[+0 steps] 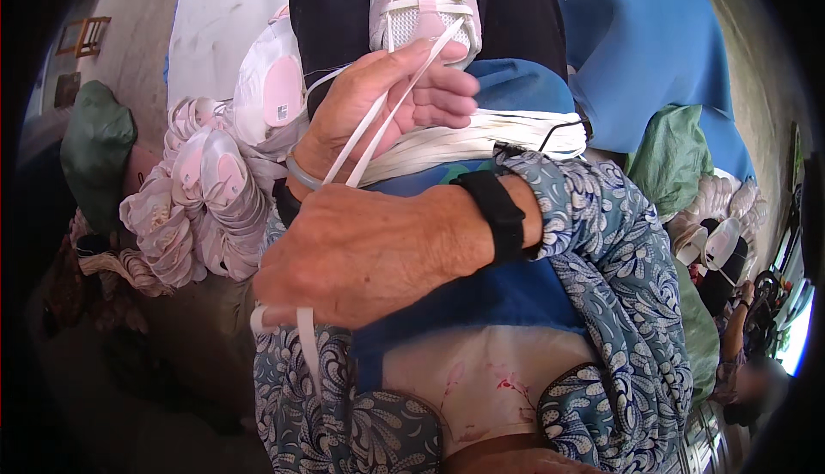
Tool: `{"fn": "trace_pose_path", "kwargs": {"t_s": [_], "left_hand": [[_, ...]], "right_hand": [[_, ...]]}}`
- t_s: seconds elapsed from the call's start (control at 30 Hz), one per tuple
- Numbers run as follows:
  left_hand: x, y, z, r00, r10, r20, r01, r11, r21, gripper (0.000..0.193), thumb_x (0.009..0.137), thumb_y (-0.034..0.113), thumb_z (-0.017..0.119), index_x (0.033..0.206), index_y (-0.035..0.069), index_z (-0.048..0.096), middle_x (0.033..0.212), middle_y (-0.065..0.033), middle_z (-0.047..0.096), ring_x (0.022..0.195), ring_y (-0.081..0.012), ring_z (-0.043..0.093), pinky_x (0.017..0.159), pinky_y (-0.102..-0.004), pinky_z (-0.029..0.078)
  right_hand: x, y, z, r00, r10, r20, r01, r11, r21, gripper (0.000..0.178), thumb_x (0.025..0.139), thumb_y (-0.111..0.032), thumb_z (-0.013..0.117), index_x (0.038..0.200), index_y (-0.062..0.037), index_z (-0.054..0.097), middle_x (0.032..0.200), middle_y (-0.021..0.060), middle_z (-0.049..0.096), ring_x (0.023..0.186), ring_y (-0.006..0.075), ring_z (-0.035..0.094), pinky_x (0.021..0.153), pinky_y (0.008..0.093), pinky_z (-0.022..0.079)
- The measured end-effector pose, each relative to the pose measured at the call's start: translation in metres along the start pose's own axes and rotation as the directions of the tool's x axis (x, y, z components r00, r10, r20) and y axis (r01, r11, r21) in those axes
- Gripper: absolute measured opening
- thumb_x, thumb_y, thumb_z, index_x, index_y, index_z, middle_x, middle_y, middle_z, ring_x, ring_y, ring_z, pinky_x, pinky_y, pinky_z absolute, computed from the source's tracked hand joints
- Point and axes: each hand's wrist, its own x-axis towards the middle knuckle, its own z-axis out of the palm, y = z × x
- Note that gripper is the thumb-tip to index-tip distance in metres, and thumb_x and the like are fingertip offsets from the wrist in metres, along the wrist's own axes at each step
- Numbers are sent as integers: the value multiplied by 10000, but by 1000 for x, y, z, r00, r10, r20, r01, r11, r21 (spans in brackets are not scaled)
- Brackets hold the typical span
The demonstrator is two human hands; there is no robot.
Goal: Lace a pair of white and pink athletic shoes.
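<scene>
A white and pink sneaker (428,18), laced in zigzag rows, rests between dark-clad legs at the top middle. Two white lace ends (369,134) run from it down across my left hand (400,96). That hand wears a bracelet and lies just below the toe, palm up, fingers loosely bent and not closed on anything. My right hand (352,250), with a black watch on the wrist, crosses to the left in front. It is closed on the shoelace, whose loose ends hang below the fist. The fingertips are mostly hidden.
A bundle of white laces (524,134) lies across my lap. Stacked pink-white shoe uppers (219,190) stand at my left, beside a green sack (96,156). Another green sack (670,160) and more uppers (722,238) are on the right. A person (748,379) is at the far right.
</scene>
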Motion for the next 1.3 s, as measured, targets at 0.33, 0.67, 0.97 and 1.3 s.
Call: {"fn": "trace_pose_path", "kwargs": {"t_s": [0.33,0.67,0.97,1.3], "left_hand": [[-19,-7,-21,928,367,-59,-299,832,467,350,990,244,497,1212,-26,521,624,64,406,511,-18,354,455,-209,330],[-37,-4,4,899,376,223,-396,485,780,254,997,233,499,969,17,632,732,-17,560,581,-43,482,508,-199,387],[-29,-13,36,856,75,512,-410,701,584,279,1007,242,460,978,33,642,738,-22,595,551,-74,541,475,-198,416],[-33,-8,15,870,-37,491,-270,798,539,349,1009,327,467,952,41,660,769,-5,630,527,-56,504,471,-197,399]], "right_hand": [[-62,-10,-65,972,225,-62,-229,972,-61,322,756,51,534,1070,-17,544,1035,169,528,829,323,615,742,385,525],[-111,-20,-83,478,869,-128,-855,494,161,216,952,-105,452,1024,34,600,831,84,630,709,164,606,689,276,496],[-75,21,-74,509,842,-179,-390,411,824,392,988,-261,505,1224,50,531,920,110,646,862,178,637,778,287,534],[-76,32,-76,599,784,-166,-149,313,938,301,967,-174,554,1185,33,552,768,40,551,759,151,587,688,261,519]]}}
